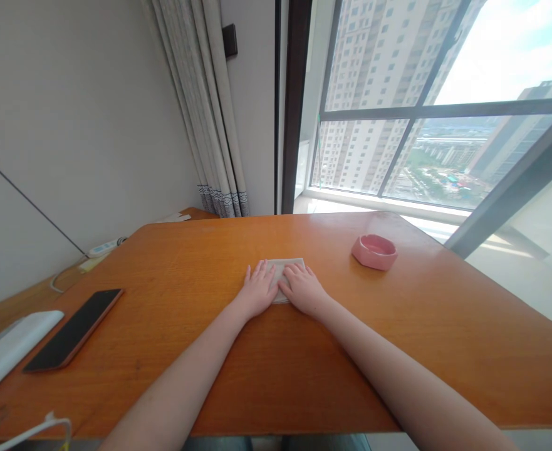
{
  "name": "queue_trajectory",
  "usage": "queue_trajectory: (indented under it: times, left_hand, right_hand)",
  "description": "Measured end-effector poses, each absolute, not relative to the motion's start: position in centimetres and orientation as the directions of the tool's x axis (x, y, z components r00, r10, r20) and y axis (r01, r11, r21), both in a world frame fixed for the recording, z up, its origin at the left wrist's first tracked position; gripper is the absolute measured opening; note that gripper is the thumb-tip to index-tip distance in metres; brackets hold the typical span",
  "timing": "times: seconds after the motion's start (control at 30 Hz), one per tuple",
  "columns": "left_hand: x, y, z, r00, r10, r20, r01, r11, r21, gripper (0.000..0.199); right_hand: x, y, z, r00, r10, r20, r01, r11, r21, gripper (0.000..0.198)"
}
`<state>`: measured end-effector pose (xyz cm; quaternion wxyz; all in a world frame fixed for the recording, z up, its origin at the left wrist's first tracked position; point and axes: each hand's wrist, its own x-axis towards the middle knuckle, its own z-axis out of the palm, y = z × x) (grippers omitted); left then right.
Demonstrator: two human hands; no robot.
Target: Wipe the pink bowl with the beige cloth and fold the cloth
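Observation:
A pale folded cloth point(281, 275) lies flat on the wooden table point(200, 263), straight in front of me. My left hand point(258, 289) rests palm down over its left part, fingers stretched out. Over the right part lies my right hand point(304, 288), also flat with its fingers extended. The two thumbs come close together near the cloth's middle. Both hands cover much of the cloth, so only its far edge, its centre and a bit of its near edge show.
A pink bowl-like dish point(374, 252) stands at the table's right. On the left lie a dark phone or tablet point(74, 329), a white object point(15, 351) and a white cable point(36, 431). A power strip point(104, 247) sits beyond the left edge; a window point(398, 156) is behind.

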<state>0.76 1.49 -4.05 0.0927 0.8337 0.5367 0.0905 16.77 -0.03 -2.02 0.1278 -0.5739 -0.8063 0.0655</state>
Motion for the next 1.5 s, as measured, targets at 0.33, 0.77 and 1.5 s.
queue_trajectory:
  times: [0.33,0.77,1.5]
  left_hand:
    - [-1.7,3.3,-4.4,0.322,0.946,0.035,0.925,-0.323,0.199,0.055]
    - [-1.4,3.3,-4.7,0.311,0.946,0.089,0.917,-0.323,0.232,0.052]
    - [-0.4,4.6,-4.6,0.308,0.910,0.279,0.790,-0.408,0.457,0.017]
  right_hand:
    - [24.9,-1.4,-0.3,0.004,0.990,-0.142,0.998,-0.012,-0.062,0.037]
    - [38.4,-4.3,-0.8,0.233,0.972,0.024,0.971,-0.234,0.037,0.029]
    - [11.1,3.7,-4.4,-0.188,0.954,0.233,0.747,0.293,-0.597,0.034]
